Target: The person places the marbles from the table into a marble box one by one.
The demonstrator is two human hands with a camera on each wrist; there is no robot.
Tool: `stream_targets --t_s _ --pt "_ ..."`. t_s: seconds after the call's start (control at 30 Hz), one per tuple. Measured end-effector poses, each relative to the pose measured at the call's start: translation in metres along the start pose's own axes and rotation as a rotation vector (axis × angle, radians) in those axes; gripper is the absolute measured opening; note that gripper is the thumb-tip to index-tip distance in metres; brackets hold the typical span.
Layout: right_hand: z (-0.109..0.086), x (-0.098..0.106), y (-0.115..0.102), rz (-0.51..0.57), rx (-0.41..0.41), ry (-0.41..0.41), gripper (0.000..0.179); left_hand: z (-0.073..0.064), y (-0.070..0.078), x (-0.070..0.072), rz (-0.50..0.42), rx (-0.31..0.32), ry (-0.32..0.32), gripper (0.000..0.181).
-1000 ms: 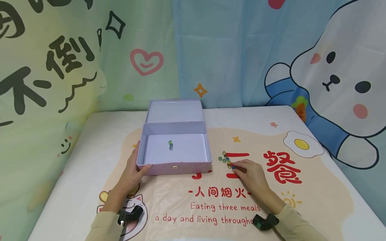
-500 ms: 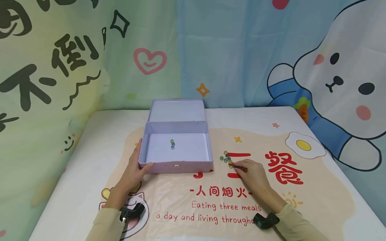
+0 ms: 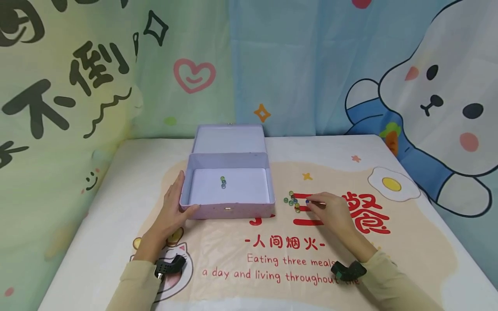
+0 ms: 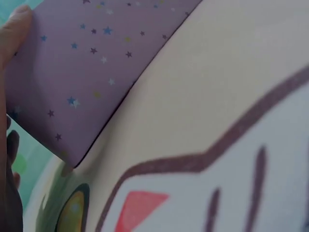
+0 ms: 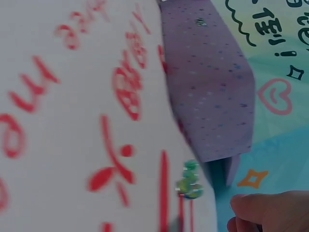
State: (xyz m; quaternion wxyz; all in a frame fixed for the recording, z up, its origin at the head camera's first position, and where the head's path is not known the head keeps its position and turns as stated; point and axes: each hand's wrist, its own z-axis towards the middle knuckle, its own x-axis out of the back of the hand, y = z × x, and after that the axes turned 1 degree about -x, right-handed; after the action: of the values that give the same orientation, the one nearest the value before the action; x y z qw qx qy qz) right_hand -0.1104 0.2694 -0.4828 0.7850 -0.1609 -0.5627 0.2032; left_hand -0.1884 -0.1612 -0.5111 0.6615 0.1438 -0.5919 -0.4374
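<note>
A lilac tin box [image 3: 229, 211] with its lid [image 3: 230, 139] raised stands on the table. My left hand [image 3: 173, 207] holds its front left corner, thumb on the front wall and fingers along the left side. Small stars cover the box's outside [image 4: 91, 63] in the left wrist view. A short row of glass marbles [image 3: 223, 182] lies inside the box. Right of the box, my right hand [image 3: 330, 211] pinches a small blue marble [image 3: 308, 201] between thumb and index finger. Beside those fingertips lies a cluster of green, yellow and blue marbles [image 3: 291, 202], also seen as green marbles [image 5: 189, 181] in the right wrist view.
A printed tablecloth [image 3: 241, 285] with red lettering covers the table. Behind it hangs a cartoon curtain [image 3: 272, 65], close to the raised lid. A dark camera strap [image 3: 170, 265] sits on the left wrist, another camera strap [image 3: 349, 271] on the right.
My right hand has drawn the blue marble away from the cluster, upward and slightly right in the head view. The left hand stays at the box corner. The head view has shifted slightly.
</note>
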Motion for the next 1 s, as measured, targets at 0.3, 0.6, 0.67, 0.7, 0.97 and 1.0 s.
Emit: stream_targets --t_s 0.3,0.6,0.67,0.7,0.97,1.0 --pt "0.017 0.009 -0.007 -0.012 -0.004 -0.022 0.023 0.003 -0.011 -0.002 0.02 -0.209 0.03 0.099" --pt "0.046 0.009 -0.023 0.093 0.006 -0.057 0.024 0.009 -0.016 -0.003 -0.03 -0.252 0.054 0.099" --pt "0.053 0.008 -0.029 0.104 0.008 -0.073 0.024 0.009 -0.016 -0.005 -0.051 -0.241 0.052 0.098" --pt "0.056 0.007 -0.033 0.11 0.003 -0.081 0.024 0.009 -0.016 -0.005 -0.06 -0.238 0.048 0.098" --pt "0.081 0.0 -0.056 0.181 0.038 -0.074 0.022 0.006 -0.016 -0.006 -0.074 -0.238 0.06 0.097" --pt "0.084 -0.001 -0.058 0.189 0.045 -0.07 0.021 0.005 -0.016 -0.006 -0.076 -0.24 0.065 0.098"
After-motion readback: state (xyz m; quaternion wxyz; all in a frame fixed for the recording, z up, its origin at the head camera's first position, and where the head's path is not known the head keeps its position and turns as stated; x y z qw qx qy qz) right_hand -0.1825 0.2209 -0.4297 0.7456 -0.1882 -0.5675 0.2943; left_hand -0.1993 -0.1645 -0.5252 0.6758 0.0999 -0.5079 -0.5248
